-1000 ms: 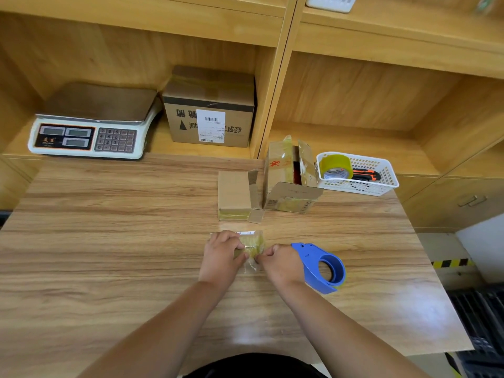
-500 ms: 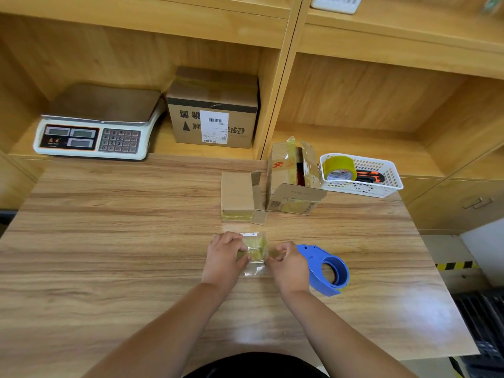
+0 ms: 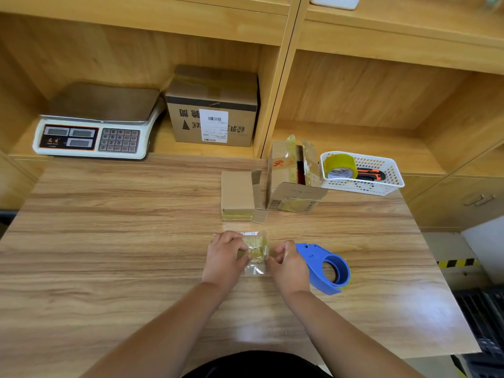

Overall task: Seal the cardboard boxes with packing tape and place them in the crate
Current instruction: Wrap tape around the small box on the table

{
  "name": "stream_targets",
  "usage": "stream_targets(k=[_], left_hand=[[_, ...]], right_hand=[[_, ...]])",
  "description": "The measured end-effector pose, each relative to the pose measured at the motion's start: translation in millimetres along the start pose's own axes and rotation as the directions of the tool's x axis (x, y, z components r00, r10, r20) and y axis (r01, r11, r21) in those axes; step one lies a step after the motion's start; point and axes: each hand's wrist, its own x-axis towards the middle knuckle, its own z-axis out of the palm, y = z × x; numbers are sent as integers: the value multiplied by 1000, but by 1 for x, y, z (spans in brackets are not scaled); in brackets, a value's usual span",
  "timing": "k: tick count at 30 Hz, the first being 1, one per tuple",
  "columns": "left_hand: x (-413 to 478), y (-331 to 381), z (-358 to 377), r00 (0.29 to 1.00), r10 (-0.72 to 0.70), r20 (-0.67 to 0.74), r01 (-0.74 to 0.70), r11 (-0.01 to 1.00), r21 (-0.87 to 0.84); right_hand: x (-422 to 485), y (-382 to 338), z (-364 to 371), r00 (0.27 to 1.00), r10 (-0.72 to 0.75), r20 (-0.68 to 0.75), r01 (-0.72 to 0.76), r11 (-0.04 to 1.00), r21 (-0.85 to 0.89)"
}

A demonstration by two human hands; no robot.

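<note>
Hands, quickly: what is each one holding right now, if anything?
Left hand: closed, gripping the small taped box by its left side.
Right hand: closed, pinching the same box's right edge.

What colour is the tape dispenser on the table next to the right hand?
The tape dispenser is blue, clearest in the head view.

A small box is set on the surface, a tape dispenser just to its right. Behind are placed a carton, then rightward a second carton and a basket; a scale and large box are shelved beyond.
</note>
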Motion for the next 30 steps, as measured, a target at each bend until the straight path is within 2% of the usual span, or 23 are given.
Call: stream_targets(k=[4,10,17,22,30], left_hand=[[-1,0,1,1000,-1,1,1,1000,9],[0,3,0,1000,-5,1,5,1000,29],[0,4,-3,1000,-2,23,1,999,46],[-4,8,-3,998,52,25,-54,994,93],[-6,0,-6,986,138,88,-149,979,135]], right_hand=[[5,4,-5,991,131,-11,-131,991,22],[12,-9,6,975,156,161,-161,987,15],[20,3,4,978,52,204,-95,974,208],[17,10,2,971,36,236,-113,941,320],[15,14,-5,962,-91,258,50,986,160]])
